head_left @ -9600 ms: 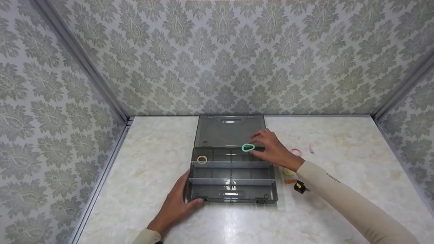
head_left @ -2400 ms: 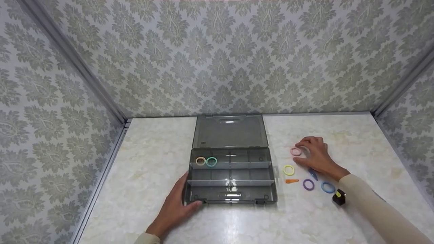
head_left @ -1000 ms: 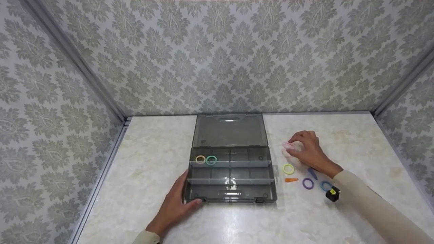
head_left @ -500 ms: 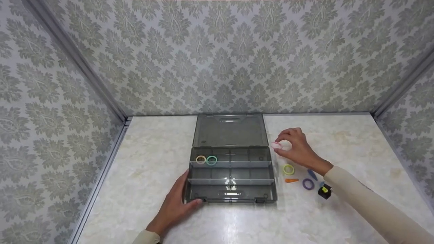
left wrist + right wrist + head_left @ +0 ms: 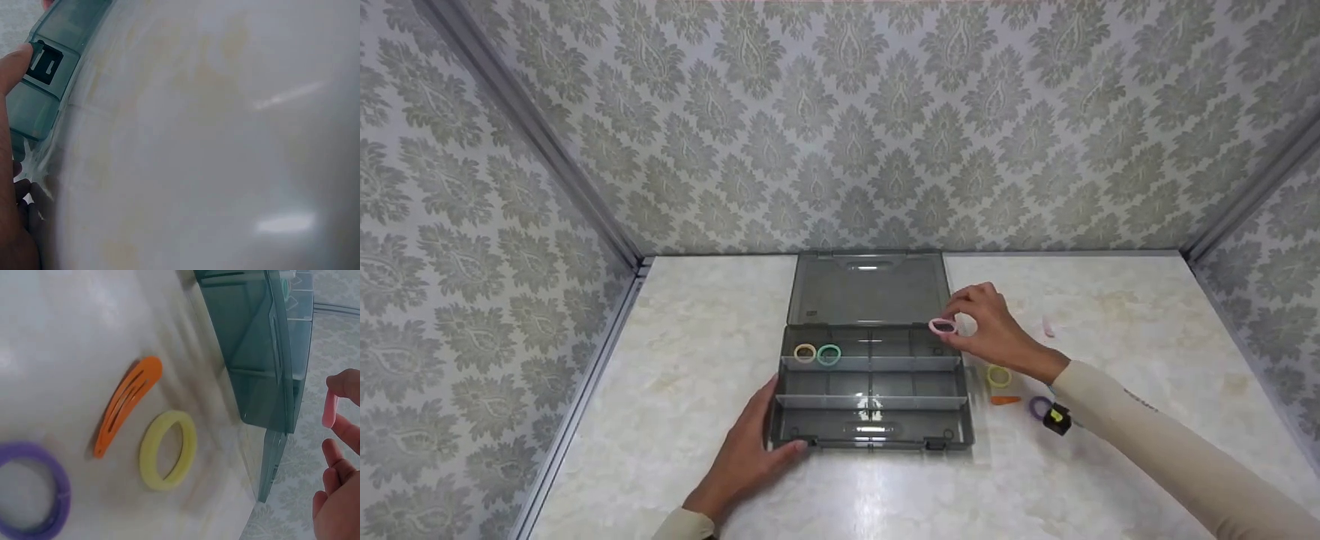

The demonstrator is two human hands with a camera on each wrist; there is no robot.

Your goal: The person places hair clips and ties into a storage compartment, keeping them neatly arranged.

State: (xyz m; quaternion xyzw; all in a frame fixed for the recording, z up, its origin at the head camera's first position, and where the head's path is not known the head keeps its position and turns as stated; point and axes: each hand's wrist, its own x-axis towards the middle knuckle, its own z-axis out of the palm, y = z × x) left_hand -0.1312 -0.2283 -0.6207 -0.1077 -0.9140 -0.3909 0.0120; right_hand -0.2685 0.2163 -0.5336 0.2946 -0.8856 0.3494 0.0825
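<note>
in the head view, the right hand (image 5: 990, 326) pinches the pink ring (image 5: 933, 325) narrowly between thumb and fingers. half a second ago this ring was beside the box (image 5: 919, 382); now it is above the right back part of it, near the open lid (image 5: 870, 289). the left hand (image 5: 746, 435) has stayed at the front left corner, thumb and fingers spread wide against the box. the peach ring (image 5: 796, 353) and the green ring (image 5: 819, 355) lie side by side in the back row, as before. the sleeve (image 5: 1140, 427) has moved over the blue clip, and the black device (image 5: 1057, 418) now partly covers the purple ring (image 5: 1035, 409). a pale pink piece (image 5: 1048, 327) is again visible on the surface (image 5: 1155, 322).

in the left wrist view, the thumb touches the dark latch (image 5: 45, 63).

in the right wrist view, the pink ring shows edge-on in the fingers; the orange clip (image 5: 126, 402) and the yellow ring (image 5: 148, 458) lie near each other.
</note>
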